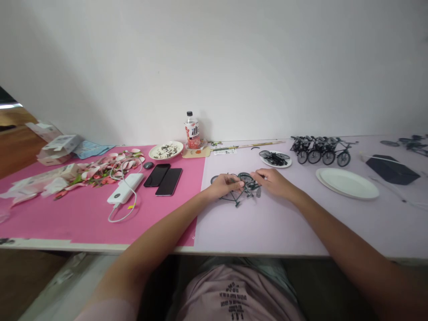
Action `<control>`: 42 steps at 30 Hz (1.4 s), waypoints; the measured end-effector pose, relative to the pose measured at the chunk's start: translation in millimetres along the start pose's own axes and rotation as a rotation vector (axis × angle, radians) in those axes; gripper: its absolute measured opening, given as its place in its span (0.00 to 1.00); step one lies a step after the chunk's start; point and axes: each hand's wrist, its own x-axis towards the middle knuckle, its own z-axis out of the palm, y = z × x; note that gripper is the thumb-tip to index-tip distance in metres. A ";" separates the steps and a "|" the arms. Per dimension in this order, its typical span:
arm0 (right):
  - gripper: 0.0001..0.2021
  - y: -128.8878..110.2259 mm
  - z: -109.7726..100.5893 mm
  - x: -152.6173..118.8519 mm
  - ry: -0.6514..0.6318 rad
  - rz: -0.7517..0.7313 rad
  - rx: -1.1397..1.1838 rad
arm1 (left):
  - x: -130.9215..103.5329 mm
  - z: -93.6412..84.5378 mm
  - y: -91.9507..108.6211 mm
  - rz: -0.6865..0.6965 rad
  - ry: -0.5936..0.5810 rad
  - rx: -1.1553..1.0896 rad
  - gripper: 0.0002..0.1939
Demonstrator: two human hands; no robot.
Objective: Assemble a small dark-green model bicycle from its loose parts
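A dark green model bicycle (236, 201) is between my two hands, over the pale lilac part of the table. My left hand (225, 185) has its thumb and fingers closed on the frame from the left side. On the right, my right hand (272, 180) pinches at the rear or front end near a wheel; I cannot tell which end. The fingers cover part of the frame, and any small piece in the right pinch is hidden. Behind the right hand, a white plate (288, 165) holds loose black wheels and parts.
Several finished-looking model bicycles (321, 150) stand in a row at the back right. Stacked white plates (349, 183) lie in front, beside a black hexagonal piece (392, 169). Leftward are two phones (169, 182), a white power bank (125, 189), a bottle (192, 131) and petals (100, 168).
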 end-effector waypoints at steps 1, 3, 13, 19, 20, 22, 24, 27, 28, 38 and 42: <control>0.31 0.5 -0.4 0.0 0.020 -0.009 -0.002 | 0.6 -0.1 -0.6 -0.003 -0.004 0.005 0.30; 0.30 1.4 -1.5 0.1 0.059 -0.018 0.005 | 2.0 -0.1 -1.8 -0.011 -0.009 -0.013 0.31; 0.25 -3.5 5.5 -2.1 0.080 -0.025 0.118 | 0.7 3.2 1.6 0.003 -0.017 -0.091 0.29; 0.22 -4.2 10.1 -2.7 0.092 0.017 0.129 | -1.1 4.6 5.0 -0.009 0.009 -0.061 0.29; 0.22 -3.9 10.3 -2.7 0.098 0.024 0.130 | -1.6 5.1 5.8 -0.012 0.015 -0.069 0.29; 0.22 -2.9 10.8 -2.3 0.116 0.023 0.135 | -2.0 5.7 6.6 -0.006 0.026 -0.102 0.29; 0.22 -1.9 11.3 -1.8 0.151 0.006 0.139 | -1.4 5.4 6.3 0.020 0.023 -0.148 0.28; 0.21 -0.8 12.1 -1.2 0.209 -0.032 0.141 | 0.5 3.1 4.8 0.066 0.004 -0.187 0.27; 0.20 -0.6 12.3 -1.2 0.216 -0.040 0.143 | 1.1 2.1 4.4 0.076 0.005 -0.188 0.26; 0.27 -4.3 15.1 -2.0 0.094 -0.102 0.246 | 6.6 -3.5 5.9 0.095 0.128 -0.332 0.24; 0.27 -7.0 19.4 -1.3 0.134 -0.044 0.245 | 7.7 0.0 6.4 0.065 0.124 -0.430 0.25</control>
